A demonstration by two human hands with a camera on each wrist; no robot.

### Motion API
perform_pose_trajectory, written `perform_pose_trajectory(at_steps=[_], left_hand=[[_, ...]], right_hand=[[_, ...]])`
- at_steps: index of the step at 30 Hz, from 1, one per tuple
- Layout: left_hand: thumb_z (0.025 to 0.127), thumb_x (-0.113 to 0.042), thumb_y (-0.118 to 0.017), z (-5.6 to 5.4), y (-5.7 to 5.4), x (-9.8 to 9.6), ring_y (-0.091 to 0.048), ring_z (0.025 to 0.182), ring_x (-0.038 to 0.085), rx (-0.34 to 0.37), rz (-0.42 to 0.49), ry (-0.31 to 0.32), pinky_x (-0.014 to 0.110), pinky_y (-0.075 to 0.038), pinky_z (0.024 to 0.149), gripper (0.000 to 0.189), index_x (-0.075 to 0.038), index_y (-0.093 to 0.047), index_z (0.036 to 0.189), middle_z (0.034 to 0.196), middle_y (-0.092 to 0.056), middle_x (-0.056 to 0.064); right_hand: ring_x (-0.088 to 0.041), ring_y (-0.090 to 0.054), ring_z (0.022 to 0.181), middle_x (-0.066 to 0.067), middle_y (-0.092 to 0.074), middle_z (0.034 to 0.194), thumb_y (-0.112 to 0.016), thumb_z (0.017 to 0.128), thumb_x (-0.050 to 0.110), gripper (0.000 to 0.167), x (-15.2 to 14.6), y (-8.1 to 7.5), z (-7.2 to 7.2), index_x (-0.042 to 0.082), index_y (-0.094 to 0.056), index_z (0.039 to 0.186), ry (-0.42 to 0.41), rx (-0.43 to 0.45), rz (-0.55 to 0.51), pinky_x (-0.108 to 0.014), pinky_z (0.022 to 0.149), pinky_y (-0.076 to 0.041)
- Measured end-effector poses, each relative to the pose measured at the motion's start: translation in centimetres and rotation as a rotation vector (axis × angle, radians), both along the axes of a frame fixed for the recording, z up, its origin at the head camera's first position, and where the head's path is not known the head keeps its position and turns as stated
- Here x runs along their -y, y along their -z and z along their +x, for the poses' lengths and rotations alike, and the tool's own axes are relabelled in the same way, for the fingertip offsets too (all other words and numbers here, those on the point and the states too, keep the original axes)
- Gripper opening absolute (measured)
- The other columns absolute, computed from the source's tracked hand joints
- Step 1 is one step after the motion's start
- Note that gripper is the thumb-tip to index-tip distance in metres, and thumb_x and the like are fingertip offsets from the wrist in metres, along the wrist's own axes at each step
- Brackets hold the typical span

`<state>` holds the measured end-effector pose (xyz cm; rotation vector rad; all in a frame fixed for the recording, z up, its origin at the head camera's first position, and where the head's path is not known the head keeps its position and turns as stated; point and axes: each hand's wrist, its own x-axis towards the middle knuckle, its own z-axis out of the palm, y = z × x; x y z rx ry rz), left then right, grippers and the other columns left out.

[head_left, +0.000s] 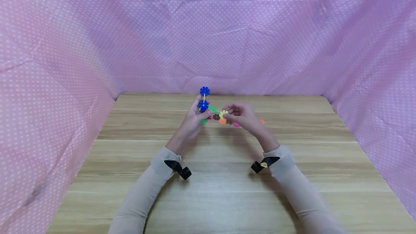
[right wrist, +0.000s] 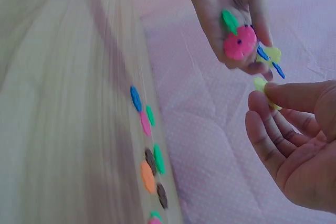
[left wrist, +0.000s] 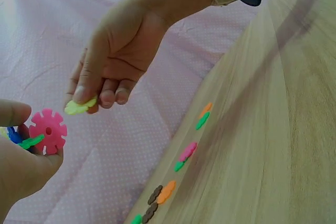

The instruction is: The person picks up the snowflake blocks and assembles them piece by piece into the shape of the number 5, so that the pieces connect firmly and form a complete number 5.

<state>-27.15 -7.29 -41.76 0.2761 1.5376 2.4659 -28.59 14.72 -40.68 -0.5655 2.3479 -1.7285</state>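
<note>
Two holds | left hand (head_left: pixel 193 119) half-curled round joined discs (right wrist: pixel 239 49) | right hand (head_left: pixel 244 116) pinching yellow disc (left wrist: pixel 79 108)

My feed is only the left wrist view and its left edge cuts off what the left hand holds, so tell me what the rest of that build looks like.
Observer: The head view shows an upper blue disc and a lower blue disc at the left hand, with a thin yellow piece running between them.

Operator: Now give me a disc color on the wooden table that my view misses.

Observer: Blue. The right wrist view shows another blue disc lying there, next to a pink disc.
</note>
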Motion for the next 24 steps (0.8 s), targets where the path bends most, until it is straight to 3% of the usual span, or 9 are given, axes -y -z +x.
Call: perform_pose_trajectory(at_steps=[3, 9, 17, 21, 24], left_hand=[[0.098, 0.015, -0.045, -0.1, 0.1, 0.1, -0.054, 0.087, 0.01, -0.008, 0.021, -0.024, 0.017, -0.053, 0.077, 0.082, -0.018, -0.01, 0.164, 0.137, -0.035, 0.008], [0.097, 0.015, -0.045, -0.4, 0.2, 0.2, -0.054, 0.086, 0.01, -0.023, 0.057, -0.037, 0.017, -0.053, 0.076, 0.084, -0.025, -0.012, 0.163, 0.128, -0.037, 0.006], [0.097, 0.013, -0.047, -0.5, -0.1, 0.3, -0.051, 0.099, 0.016, 0.016, 0.077, -0.068, 0.019, -0.053, 0.08, 0.084, -0.028, -0.015, 0.163, 0.134, -0.038, 0.006], [0.096, 0.013, -0.047, -0.6, 0.2, 0.1, -0.054, 0.091, 0.013, -0.015, 0.061, -0.074, 0.018, -0.053, 0.078, 0.085, -0.03, -0.013, 0.162, 0.128, -0.04, 0.004], [0.094, 0.011, -0.049, -0.7, 0.6, 0.1, -0.052, 0.091, 0.012, -0.052, -0.002, -0.064, 0.019, -0.053, 0.078, 0.094, -0.036, -0.003, 0.162, 0.128, -0.037, 0.004]], right_hand=[[-0.014, -0.07, 0.068, -0.022, -0.072, 0.09, -0.071, 0.094, 0.004, 0.031, 1.0, 0.6, 0.2, -0.007, -0.064, 0.122, 0.004, 0.008, -0.067, -0.025, 0.061, -0.059], [-0.01, -0.07, 0.066, 0.001, -0.072, 0.079, -0.069, 0.093, -0.003, 0.03, 2.7, 1.4, 0.5, -0.015, -0.061, 0.12, 0.003, 0.053, -0.253, -0.026, 0.067, -0.063], [-0.01, -0.07, 0.067, 0.001, -0.07, 0.078, -0.068, 0.094, -0.001, 0.029, 3.1, 1.7, 0.9, -0.013, -0.061, 0.119, 0.013, 0.078, -0.311, -0.027, 0.069, -0.063], [-0.01, -0.07, 0.066, 0.002, -0.071, 0.077, -0.068, 0.094, -0.003, 0.029, 3.4, 1.7, 1.0, -0.014, -0.06, 0.119, 0.035, 0.091, -0.341, -0.027, 0.07, -0.063], [-0.009, -0.07, 0.065, 0.002, -0.072, 0.077, -0.067, 0.093, -0.004, 0.03, 3.6, 1.7, 1.0, -0.017, -0.059, 0.12, 0.064, 0.089, -0.368, -0.026, 0.069, -0.063]])
